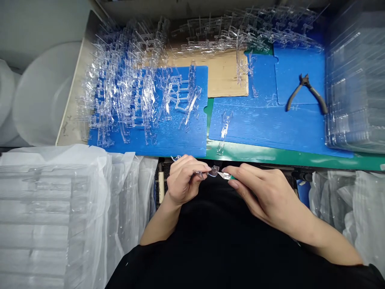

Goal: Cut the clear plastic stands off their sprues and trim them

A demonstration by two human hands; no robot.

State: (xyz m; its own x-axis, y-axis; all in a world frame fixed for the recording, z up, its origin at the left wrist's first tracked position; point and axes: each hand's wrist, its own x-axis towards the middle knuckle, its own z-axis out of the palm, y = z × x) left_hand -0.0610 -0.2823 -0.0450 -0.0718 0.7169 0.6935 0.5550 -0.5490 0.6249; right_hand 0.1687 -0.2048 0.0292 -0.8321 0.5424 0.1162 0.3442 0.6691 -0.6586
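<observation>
Just off the front edge of the bench, my left hand (186,178) is closed around a clear plastic part (213,171), whose curved end sticks out to the right. My right hand (258,188) pinches a small knife (225,176) with a short pointed metal blade and a bit of green at its handle. The blade tip points left, close to the part's curved end; whether they touch I cannot tell. Most of the knife's handle is hidden by my fingers. One similar clear part (224,132) lies alone on the bench in front of my hands.
Many clear moulded parts (129,88) are heaped at the left, and more line the back. Nippers (305,92) lie spread on the blue sheet (255,120). Clear stacked trays (355,88) stand at the right. Bagged trays (45,216) flank me below the bench.
</observation>
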